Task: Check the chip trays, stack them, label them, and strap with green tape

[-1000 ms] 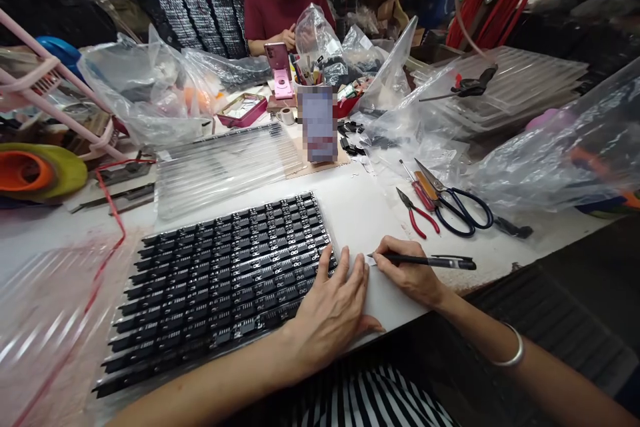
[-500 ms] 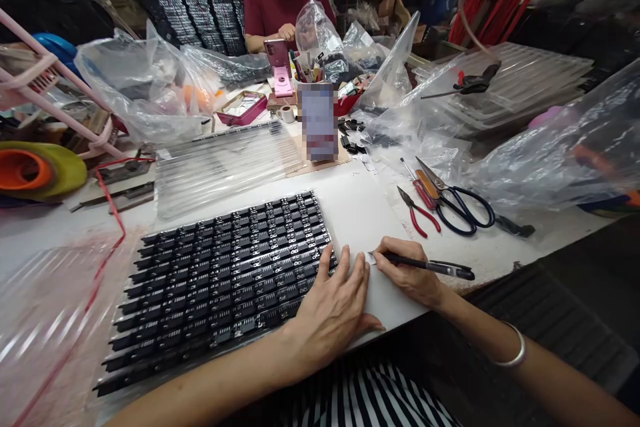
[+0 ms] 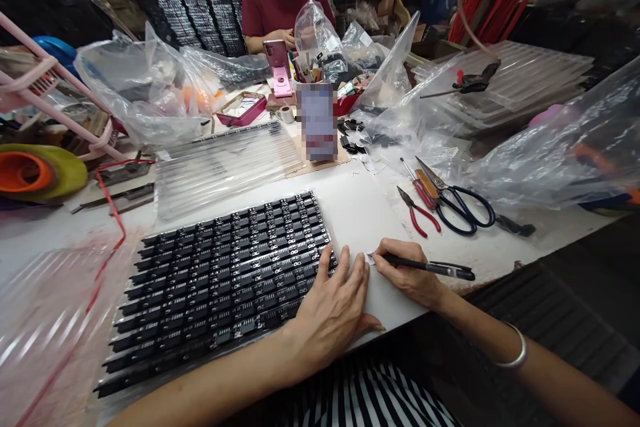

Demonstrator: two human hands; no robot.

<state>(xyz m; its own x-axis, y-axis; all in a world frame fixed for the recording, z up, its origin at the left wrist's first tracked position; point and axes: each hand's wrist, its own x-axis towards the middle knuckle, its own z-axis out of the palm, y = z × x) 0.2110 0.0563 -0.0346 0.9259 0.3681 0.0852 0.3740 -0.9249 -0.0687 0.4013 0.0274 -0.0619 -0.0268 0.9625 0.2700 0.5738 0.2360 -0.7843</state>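
Observation:
My right hand (image 3: 407, 273) is closed around a black pen (image 3: 430, 266), its tip on a small white paper piece (image 3: 371, 258) at the table's near part. Just left of it, my left hand (image 3: 335, 300) lies flat with fingers spread, its fingertips by the right edge of a clear tray (image 3: 327, 223). Rows of black electronic parts (image 3: 225, 267) fill that tray. Part of the paper piece is hidden by the fingers.
Red-handled pliers (image 3: 420, 212), a screwdriver (image 3: 424, 192) and large scissors (image 3: 463, 210) lie right. Behind the tray are a clear ribbed tray (image 3: 225, 163) and an upright phone (image 3: 318, 121). Plastic bags (image 3: 145, 87) crowd the back; a person (image 3: 287, 3) sits opposite.
Both my hands keep nearly the same place, the pen still held. The person opposite has shifted slightly to the left, with a hand drawn a little lower.

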